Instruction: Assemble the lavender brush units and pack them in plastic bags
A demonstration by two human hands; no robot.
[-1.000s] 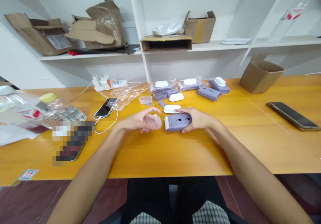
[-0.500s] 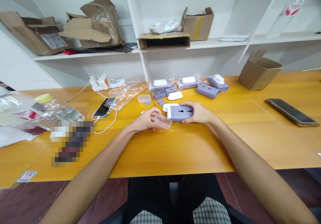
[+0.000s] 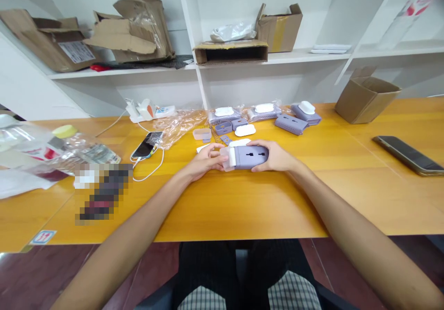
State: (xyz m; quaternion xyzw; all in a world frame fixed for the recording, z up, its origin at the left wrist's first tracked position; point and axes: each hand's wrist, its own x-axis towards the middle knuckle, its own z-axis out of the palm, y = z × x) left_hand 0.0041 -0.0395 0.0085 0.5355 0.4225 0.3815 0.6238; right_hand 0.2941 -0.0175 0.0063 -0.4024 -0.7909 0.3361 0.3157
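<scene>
L hand [image 3: 208, 160] pinching, R hand [image 3: 275, 156] curled; arms [image 3: 145, 217] fwd, angled inward.

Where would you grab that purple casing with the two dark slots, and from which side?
Probably from the right, pinching the purple casing across its long edges near the right end, as the right hand does. It runs sideways, narrow enough for one hand to span; the clear cap and left hand crowd its left end.

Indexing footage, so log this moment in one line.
left hand: holds translucent rounded plastic cup; right hand: holds lavender boxy plastic case; cup: at case's white end
</scene>
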